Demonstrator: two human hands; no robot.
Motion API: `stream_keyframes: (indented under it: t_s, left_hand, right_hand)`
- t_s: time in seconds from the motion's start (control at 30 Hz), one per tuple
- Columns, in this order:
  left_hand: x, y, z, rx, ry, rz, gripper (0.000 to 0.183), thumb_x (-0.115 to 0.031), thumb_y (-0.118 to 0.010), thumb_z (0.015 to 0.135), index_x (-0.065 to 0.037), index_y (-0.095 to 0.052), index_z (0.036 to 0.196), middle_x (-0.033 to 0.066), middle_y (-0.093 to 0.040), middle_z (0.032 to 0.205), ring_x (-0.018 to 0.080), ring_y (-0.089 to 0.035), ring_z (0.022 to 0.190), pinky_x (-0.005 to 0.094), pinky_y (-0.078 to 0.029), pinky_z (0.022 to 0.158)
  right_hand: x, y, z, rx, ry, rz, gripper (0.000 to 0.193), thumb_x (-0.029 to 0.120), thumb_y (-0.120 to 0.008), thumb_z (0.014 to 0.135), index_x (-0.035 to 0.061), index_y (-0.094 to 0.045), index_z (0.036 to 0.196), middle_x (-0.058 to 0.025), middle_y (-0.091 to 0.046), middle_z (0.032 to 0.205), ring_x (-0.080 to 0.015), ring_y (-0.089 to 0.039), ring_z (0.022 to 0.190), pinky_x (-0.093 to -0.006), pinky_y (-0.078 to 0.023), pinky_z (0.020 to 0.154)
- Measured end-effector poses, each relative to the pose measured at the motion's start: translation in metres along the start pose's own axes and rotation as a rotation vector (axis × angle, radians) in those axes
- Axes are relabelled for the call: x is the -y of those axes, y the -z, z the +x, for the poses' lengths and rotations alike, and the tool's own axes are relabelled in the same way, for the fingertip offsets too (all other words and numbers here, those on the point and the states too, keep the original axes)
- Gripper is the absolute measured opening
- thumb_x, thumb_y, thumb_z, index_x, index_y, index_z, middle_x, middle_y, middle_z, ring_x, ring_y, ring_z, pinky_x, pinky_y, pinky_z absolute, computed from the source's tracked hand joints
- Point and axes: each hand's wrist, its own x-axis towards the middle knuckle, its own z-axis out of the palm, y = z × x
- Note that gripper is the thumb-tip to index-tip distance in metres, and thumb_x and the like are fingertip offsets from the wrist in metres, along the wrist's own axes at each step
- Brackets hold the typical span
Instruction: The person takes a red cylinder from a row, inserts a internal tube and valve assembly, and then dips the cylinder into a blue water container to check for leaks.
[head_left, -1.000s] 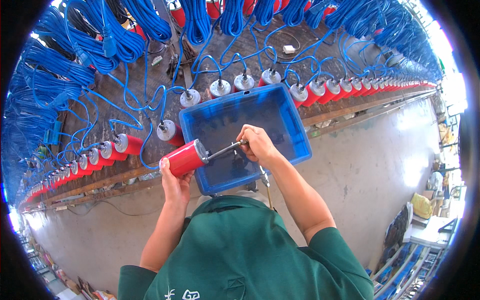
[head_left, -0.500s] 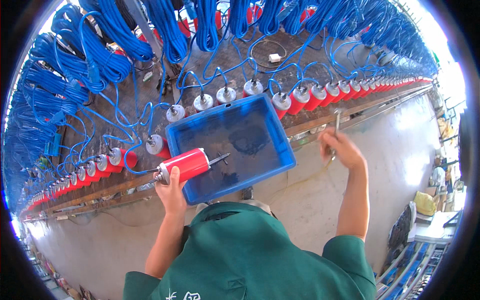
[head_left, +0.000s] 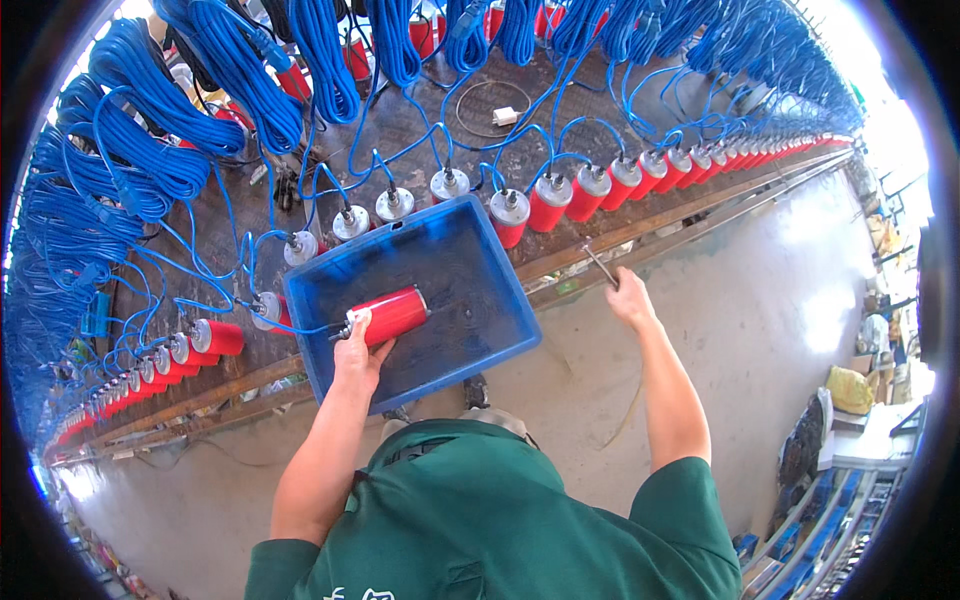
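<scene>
My left hand (head_left: 358, 352) is wrapped round the silver end of a red cylinder (head_left: 388, 314), which looks like a small motor. It lies tilted over the blue plastic crate (head_left: 420, 372), and a blue cable runs from its left end. The dark floor of the crate shows around it. Off to the right of the crate, my right hand (head_left: 630, 300) is closed on a slim metal rod-like tool (head_left: 600, 264) whose tip points up and left. Its exact kind is not clear. A thin yellowish hose (head_left: 626, 422) hangs below this hand.
Red cylinders (head_left: 549, 200) with silver caps and blue cables line the edge of the dark workbench (head_left: 560, 100) on both sides of the crate. Bundles of coiled blue cable (head_left: 325, 60) hang beyond. A white plug (head_left: 505, 116) lies on the bench. A yellow bag (head_left: 850, 390) sits far right.
My left hand and the red cylinder have shifted further over the crate. My right hand has moved left and lower with the metal tool, whose tip now leans toward the bench. The view has shifted slightly.
</scene>
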Motion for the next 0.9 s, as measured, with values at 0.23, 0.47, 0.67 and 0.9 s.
stream_keyframes:
  t_s: [0.23, 0.47, 0.67, 0.9]
  left_hand:
    - [0.004, 0.035, 0.005, -0.108, 0.250, -0.012, 0.050, -0.025, -0.076, 0.100, -0.004, -0.057, 0.140, 0.0155, -0.064, 0.134, 0.0378, -0.062, 0.123, 0.0604, -0.049, 0.113]
    - [-0.022, 0.020, -0.053, 0.010, 0.087, 0.252, 0.058, -0.018, -0.067, 0.102, 0.002, -0.048, 0.153, 0.0170, -0.061, 0.138, 0.0357, -0.060, 0.133, 0.0566, -0.055, 0.105]
    - [-0.021, 0.047, -0.058, 0.180, -0.145, 0.715, 0.062, -0.021, -0.068, 0.105, 0.006, -0.049, 0.157, 0.0198, -0.060, 0.150, 0.0303, -0.061, 0.137, 0.0454, -0.050, 0.114]
    - [-0.033, 0.048, -0.079, 0.299, -0.354, 1.152, 0.054, -0.028, -0.066, 0.104, 0.009, -0.061, 0.143, 0.0307, -0.060, 0.150, 0.0347, -0.064, 0.137, 0.0367, -0.047, 0.116]
  right_hand:
    - [0.018, -0.032, 0.048, 0.009, 0.024, -0.088, 0.036, 0.004, -0.059, 0.094, 0.0023, -0.059, 0.130, -0.0274, -0.056, 0.138, -0.0490, -0.057, 0.129, -0.0544, -0.048, 0.112]
    - [0.008, -0.051, 0.059, -0.087, 0.113, -0.316, 0.049, 0.006, -0.062, 0.095, 0.0156, -0.063, 0.143, -0.0186, -0.055, 0.141, -0.0450, -0.053, 0.133, -0.0548, -0.052, 0.107]
    - [0.034, -0.047, 0.035, -0.188, 0.076, -0.253, 0.048, 0.008, -0.064, 0.096, 0.0154, -0.063, 0.143, -0.0178, -0.055, 0.145, -0.0448, -0.052, 0.135, -0.0544, -0.052, 0.108]
    - [0.111, -0.046, -0.040, -0.307, 0.010, 0.452, 0.035, 0.005, -0.066, 0.102, 0.0002, -0.066, 0.136, -0.0189, -0.068, 0.131, -0.0312, -0.067, 0.118, -0.0439, -0.054, 0.104]
